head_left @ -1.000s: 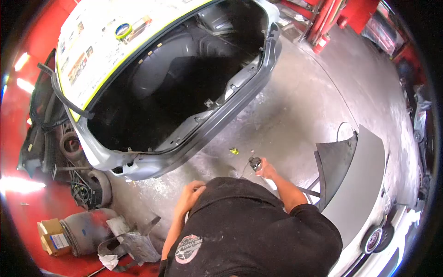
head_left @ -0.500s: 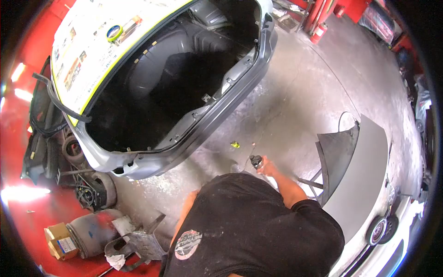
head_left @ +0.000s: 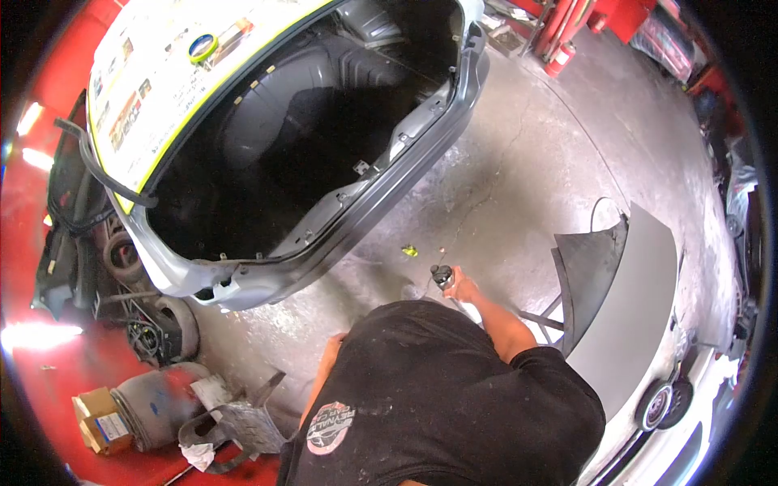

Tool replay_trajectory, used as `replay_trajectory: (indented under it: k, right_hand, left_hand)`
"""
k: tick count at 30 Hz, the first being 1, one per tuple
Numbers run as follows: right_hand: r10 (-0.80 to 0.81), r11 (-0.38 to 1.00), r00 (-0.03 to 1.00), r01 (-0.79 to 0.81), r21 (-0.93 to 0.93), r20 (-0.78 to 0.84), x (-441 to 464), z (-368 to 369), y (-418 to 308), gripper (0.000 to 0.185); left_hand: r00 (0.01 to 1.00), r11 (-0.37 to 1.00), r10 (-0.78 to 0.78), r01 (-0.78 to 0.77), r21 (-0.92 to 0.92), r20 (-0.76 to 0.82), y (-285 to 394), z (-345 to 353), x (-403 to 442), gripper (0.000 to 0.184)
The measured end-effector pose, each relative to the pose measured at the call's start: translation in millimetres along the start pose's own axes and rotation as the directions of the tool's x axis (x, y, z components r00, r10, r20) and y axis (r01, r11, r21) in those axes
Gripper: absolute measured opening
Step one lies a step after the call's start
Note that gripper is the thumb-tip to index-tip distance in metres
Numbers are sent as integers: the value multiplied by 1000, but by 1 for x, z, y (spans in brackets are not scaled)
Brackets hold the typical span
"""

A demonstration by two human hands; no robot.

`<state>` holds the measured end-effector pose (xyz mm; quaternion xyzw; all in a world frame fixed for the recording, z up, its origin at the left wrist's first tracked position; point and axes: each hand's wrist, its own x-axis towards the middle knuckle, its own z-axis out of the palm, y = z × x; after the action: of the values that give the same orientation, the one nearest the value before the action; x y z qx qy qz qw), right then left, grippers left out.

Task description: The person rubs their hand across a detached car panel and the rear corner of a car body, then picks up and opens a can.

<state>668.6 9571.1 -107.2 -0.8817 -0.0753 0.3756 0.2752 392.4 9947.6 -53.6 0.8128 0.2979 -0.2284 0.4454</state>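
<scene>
My right hand (head_left: pixel 460 285) is wrapped around a small handheld tool with a black, knobby top (head_left: pixel 442 275). It is held out over the concrete floor in front of me, and its exact kind is too small to make out. Something pale shows just below that hand. My left arm (head_left: pixel 326 364) hangs at my left side, with the hand mostly hidden by my black shirt (head_left: pixel 454 389). Ahead is a grey car body (head_left: pixel 365 212) with its trunk opening uncovered. The right hand is apart from it.
A grey curved panel (head_left: pixel 628 300) rests on a stand at right, before a white car (head_left: pixel 697 437). Masking paper (head_left: pixel 146 89) and a tape roll (head_left: pixel 203 49) cover the rear window. Wheels (head_left: pixel 174 324), a cardboard box (head_left: pixel 101 421) and yellow-green scrap (head_left: pixel 410 251) lie about.
My right hand and the tool have shifted slightly left and up in view. The whole scene has moved a little with my head.
</scene>
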Motion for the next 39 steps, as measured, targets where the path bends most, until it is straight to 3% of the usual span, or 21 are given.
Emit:
replay_trajectory:
  k: [4,6,7,8,9,10,11,12,13,15,16,17,23,26,29,31,33,35,39]
  right_hand:
    - [-10,1000,1000,10,-6,-17,-3,2,2,97]
    - [11,989,996,-24,144,92,15,14,28,90]
    - [32,975,991,-61,216,134,17,15,37,89]
    - [48,956,981,-100,274,188,18,15,34,88]
    - [-128,980,991,131,150,-31,1,10,10,90]
    - [-126,970,992,125,206,-8,-6,8,0,91]
    - [-118,959,993,113,260,3,-8,7,-5,92]
    - [-149,965,989,148,219,-9,-12,5,-17,88]
    - [-176,967,984,179,181,-34,-17,4,-23,85]
    - [-296,939,954,298,172,-42,22,33,37,82]
    - [-346,920,936,351,173,-57,21,35,27,81]
    - [-266,957,963,268,110,-32,15,31,22,80]
    - [-296,954,955,297,38,-28,-5,20,-13,76]
    - [-305,952,952,305,18,3,1,15,-20,65]
    - [-255,960,965,246,137,55,-26,3,-58,59]
    - [-157,945,984,125,302,84,-28,2,-68,60]
    - [-162,938,984,131,322,70,-29,5,-69,62]
    - [-267,946,964,259,194,12,-32,10,-67,64]
    - [-259,965,966,259,53,0,-30,18,-57,63]
  left_hand:
    - [999,999,19,-18,29,-47,-11,1,0,43]
    - [999,997,32,-29,69,-42,-19,4,4,44]
    - [995,995,70,-74,65,69,-35,6,17,49]
    - [997,999,-43,41,35,59,-7,-2,9,51]
    - [998,996,60,-60,-68,-9,-44,15,27,48]
    - [982,989,150,-149,17,-117,-46,17,25,44]
    - [996,997,72,-71,8,-56,-51,18,29,42]
    - [986,991,128,-124,45,-104,-54,21,28,40]
    - [988,996,84,-83,14,-130,-50,22,24,38]
    - [988,999,20,-28,-47,-156,-39,17,13,35]
    - [987,997,-6,-7,-77,-158,-37,16,12,34]
    - [987,995,-24,7,-104,-157,-35,16,9,33]
    - [953,986,-43,-8,-167,-300,-38,27,-4,31]
    - [958,985,-107,66,-161,-265,-37,26,-7,28]
    - [962,985,-150,124,-123,-229,-40,26,-4,30]
    - [951,994,-92,68,-90,-295,-46,31,1,37]
    - [922,997,-62,43,-59,-383,-49,29,8,47]
    - [872,998,-59,47,-37,-486,-50,18,20,59]
    - [717,998,-49,11,-59,-696,-15,-69,27,71]
